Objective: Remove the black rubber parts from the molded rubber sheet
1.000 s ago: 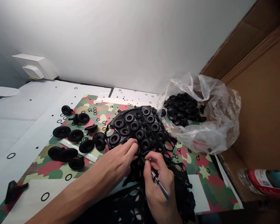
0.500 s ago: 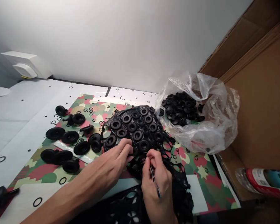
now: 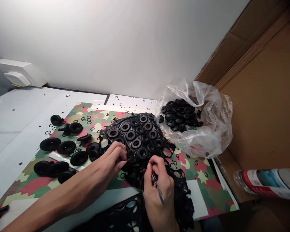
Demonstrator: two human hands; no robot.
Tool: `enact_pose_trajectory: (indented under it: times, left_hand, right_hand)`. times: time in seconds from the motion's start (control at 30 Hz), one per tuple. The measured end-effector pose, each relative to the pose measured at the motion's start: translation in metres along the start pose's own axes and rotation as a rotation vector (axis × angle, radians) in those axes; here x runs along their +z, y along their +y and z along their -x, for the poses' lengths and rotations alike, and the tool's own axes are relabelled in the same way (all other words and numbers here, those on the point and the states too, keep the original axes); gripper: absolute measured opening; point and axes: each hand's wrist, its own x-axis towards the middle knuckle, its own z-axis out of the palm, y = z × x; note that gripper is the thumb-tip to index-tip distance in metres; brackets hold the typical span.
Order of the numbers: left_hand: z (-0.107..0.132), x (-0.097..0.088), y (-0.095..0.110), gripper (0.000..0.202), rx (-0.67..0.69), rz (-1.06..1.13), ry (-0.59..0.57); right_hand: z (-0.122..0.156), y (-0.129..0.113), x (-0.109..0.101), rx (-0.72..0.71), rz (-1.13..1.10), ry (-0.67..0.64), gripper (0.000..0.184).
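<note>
A black moulded rubber sheet (image 3: 136,143) with rows of round, ring-shaped parts lies in front of me. My left hand (image 3: 112,158) is at the sheet's near left edge, thumb and fingers pinched together. A dark bit shows at its fingertips, but I cannot make out what it is. In my right hand (image 3: 158,183) is a slim metal tool (image 3: 160,195), held like a pen, its tip hidden among the black rubber at the sheet's near edge. Left of the sheet lie several loose black rubber discs with stems (image 3: 66,147).
Behind on the right, a clear plastic bag (image 3: 207,141) holds many black rubber parts. A cardboard box (image 3: 261,112) and a bottle (image 3: 268,183) stand at the right. Small black rings dot the camouflage-patterned mat (image 3: 203,193). More perforated black sheet (image 3: 120,212) lies nearest me.
My left hand has drawn away to the left from my right hand, widening the gap between them. The right hand keeps its hold on the tool. The view has shifted slightly.
</note>
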Motion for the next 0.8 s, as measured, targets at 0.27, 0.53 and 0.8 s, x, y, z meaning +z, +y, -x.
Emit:
enact_pose_trajectory:
  times: [0.27,0.53,0.8]
  left_hand:
    - [-0.007,0.008,0.000,0.022,-0.055,0.124,-0.127]
    - [-0.006,0.018,0.000,0.019,-0.021,0.098,-0.054]
    - [-0.008,0.016,0.003,0.010,0.003,0.066,-0.023]
  right_hand:
    - [-0.003,0.006,-0.007,0.171,-0.381,-0.095,0.030]
    - [-0.003,-0.001,-0.008,0.162,-0.411,-0.088,0.038]
    - [-0.004,0.001,-0.002,0.134,-0.320,-0.149,0.027]
